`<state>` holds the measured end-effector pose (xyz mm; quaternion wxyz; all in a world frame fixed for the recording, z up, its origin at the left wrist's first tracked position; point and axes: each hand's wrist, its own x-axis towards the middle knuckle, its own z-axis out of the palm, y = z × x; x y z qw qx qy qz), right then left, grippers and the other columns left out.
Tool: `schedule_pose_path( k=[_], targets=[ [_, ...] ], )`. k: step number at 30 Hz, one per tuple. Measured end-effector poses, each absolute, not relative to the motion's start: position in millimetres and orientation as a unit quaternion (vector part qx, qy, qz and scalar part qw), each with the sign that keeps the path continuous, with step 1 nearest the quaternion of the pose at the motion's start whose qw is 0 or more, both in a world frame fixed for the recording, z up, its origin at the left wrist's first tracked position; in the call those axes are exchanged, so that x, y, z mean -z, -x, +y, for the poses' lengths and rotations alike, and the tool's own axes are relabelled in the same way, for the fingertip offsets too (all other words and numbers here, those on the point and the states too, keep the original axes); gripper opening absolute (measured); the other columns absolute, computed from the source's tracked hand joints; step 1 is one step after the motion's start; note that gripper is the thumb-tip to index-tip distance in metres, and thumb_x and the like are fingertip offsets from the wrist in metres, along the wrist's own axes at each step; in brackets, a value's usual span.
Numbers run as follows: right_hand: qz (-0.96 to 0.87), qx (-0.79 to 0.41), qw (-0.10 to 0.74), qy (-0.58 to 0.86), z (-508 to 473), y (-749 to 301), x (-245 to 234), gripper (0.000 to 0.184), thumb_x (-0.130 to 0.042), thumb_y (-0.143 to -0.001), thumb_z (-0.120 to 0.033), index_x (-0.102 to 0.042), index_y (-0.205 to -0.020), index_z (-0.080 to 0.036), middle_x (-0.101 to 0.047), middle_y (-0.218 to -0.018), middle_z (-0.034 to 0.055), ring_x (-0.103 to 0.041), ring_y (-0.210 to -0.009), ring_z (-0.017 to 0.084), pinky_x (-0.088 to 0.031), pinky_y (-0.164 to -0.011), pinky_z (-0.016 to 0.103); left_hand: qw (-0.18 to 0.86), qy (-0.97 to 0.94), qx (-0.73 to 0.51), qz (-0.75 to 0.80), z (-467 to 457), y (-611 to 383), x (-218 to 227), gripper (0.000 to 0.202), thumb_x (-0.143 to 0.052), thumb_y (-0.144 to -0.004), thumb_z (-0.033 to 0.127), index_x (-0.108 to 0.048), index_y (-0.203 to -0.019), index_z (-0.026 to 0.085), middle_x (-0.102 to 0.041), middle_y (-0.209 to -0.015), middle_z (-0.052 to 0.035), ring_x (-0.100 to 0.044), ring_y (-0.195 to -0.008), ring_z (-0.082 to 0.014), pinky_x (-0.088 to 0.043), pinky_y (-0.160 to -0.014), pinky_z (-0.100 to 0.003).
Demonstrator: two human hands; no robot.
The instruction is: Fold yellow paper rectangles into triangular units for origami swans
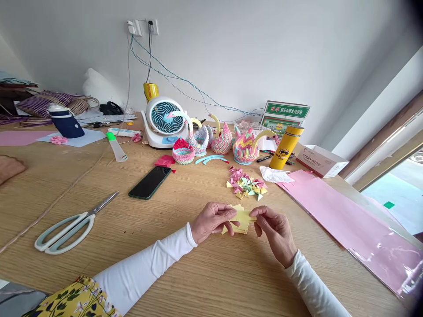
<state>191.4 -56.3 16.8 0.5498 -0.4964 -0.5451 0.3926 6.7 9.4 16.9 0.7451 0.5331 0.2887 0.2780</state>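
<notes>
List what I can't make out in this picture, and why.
All in the head view:
Yellow paper strip: left end, hidden by the left hand.
Yellow slips beneath: their number, hidden by overlap.
Sticky note box: smallest print, too small.
Another person's limb: rest cut off by the left edge.

Around the glossy, glass-faced phone point(150, 182) runs a smooth wood-grained table point(205, 281) — to its left, scissors point(90, 214) with shiny metal blades point(105, 203) and plastic handles point(82, 216); to its right, matt yellow paper slips point(243, 216) and, farther right, pink paper point(330, 207) under shiny clear plastic point(388, 259).
</notes>
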Motion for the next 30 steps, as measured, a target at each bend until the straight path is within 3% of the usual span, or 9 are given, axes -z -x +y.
schedule_pose_path(
  k=[4,7,10,14,18,23,26,30],
  targets=[
    [-0.472,-0.459,0.595,0.462,-57,-190,-23,0.028,-0.055,-0.084,-0.035,-0.061,-0.106,-0.019,-0.048,-0.069,-0.0021,-0.043,-0.048,0.009,-0.035,-0.044,0.023,0.770,-0.486,-0.282,0.303,9,-6,-19,0.038,-0.073,-0.070,0.041,-0.064,-0.091,0.010,-0.070,-0.077,-0.0091,-0.059,-0.050,-0.0070,-0.020,-0.038,-0.015],
    [-0.440,-0.507,0.608,0.424,-58,-186,-26,0.030,-0.053,-0.085,-0.036,-0.059,-0.109,-0.020,-0.050,-0.083,0.0006,-0.047,-0.052,0.009,-0.038,-0.044,0.023,0.774,-0.474,-0.291,0.302,8,-5,-21,0.040,-0.073,-0.069,0.042,-0.064,-0.092,0.010,-0.069,-0.076,-0.0081,-0.057,-0.049,-0.0059,-0.022,-0.039,-0.015],
    [-0.437,-0.526,0.590,0.430,-59,-179,-26,0.035,-0.051,-0.087,-0.043,-0.054,-0.113,-0.020,-0.049,-0.077,-0.0006,-0.047,-0.052,0.010,-0.040,-0.044,0.023,0.755,-0.499,-0.295,0.308,6,-7,-22,0.040,-0.069,-0.073,0.044,-0.062,-0.093,0.010,-0.069,-0.078,-0.0089,-0.057,-0.048,-0.0058,-0.019,-0.037,-0.015],
    [-0.449,-0.481,0.600,0.456,-58,-169,-25,0.041,-0.066,-0.078,-0.040,-0.052,-0.111,-0.022,-0.052,-0.077,-0.0018,-0.045,-0.050,0.008,-0.042,-0.042,0.021,0.715,-0.542,-0.307,0.317,2,-9,-22,0.038,-0.064,-0.078,0.046,-0.058,-0.092,0.011,-0.069,-0.079,-0.0097,-0.058,-0.047,-0.0079,-0.020,-0.034,-0.014],
    [-0.453,-0.458,0.611,0.461,-56,-170,-23,0.040,-0.067,-0.078,-0.039,-0.050,-0.110,-0.022,-0.055,-0.080,0.0000,-0.048,-0.053,0.009,-0.042,-0.041,0.020,0.675,-0.597,-0.308,0.305,1,-9,-20,0.033,-0.061,-0.080,0.045,-0.058,-0.083,0.012,-0.063,-0.070,-0.0029,-0.057,-0.041,-0.0080,-0.024,-0.032,-0.014],
    [-0.460,-0.439,0.611,0.472,-57,-173,-22,0.038,-0.068,-0.078,-0.037,-0.052,-0.109,-0.022,-0.052,-0.073,-0.0027,-0.047,-0.052,0.008,-0.041,-0.041,0.018,0.611,-0.682,-0.254,0.311,-1,-7,-20,0.030,-0.057,-0.083,0.042,-0.064,-0.084,0.013,-0.054,-0.056,0.0035,-0.044,-0.030,-0.0033,-0.026,-0.030,-0.015],
    [-0.463,-0.446,0.609,0.465,-58,-170,-22,0.037,-0.068,-0.078,-0.037,-0.052,-0.108,-0.021,-0.052,-0.072,-0.0027,-0.048,-0.053,0.008,-0.041,-0.041,0.017,0.614,-0.686,-0.250,0.300,-2,-8,-20,0.029,-0.056,-0.084,0.040,-0.062,-0.077,0.013,-0.051,-0.051,0.0048,-0.044,-0.029,-0.0034,-0.023,-0.030,-0.014],
    [-0.462,-0.462,0.601,0.461,-57,-166,-22,0.038,-0.067,-0.079,-0.038,-0.051,-0.109,-0.021,-0.056,-0.075,-0.0012,-0.052,-0.056,0.010,-0.042,-0.042,0.018,0.652,-0.651,-0.265,0.284,-5,-11,-17,0.029,-0.058,-0.083,0.041,-0.059,-0.076,0.012,-0.055,-0.059,0.0029,-0.048,-0.031,-0.0041,-0.025,-0.029,-0.014]
  ],
)
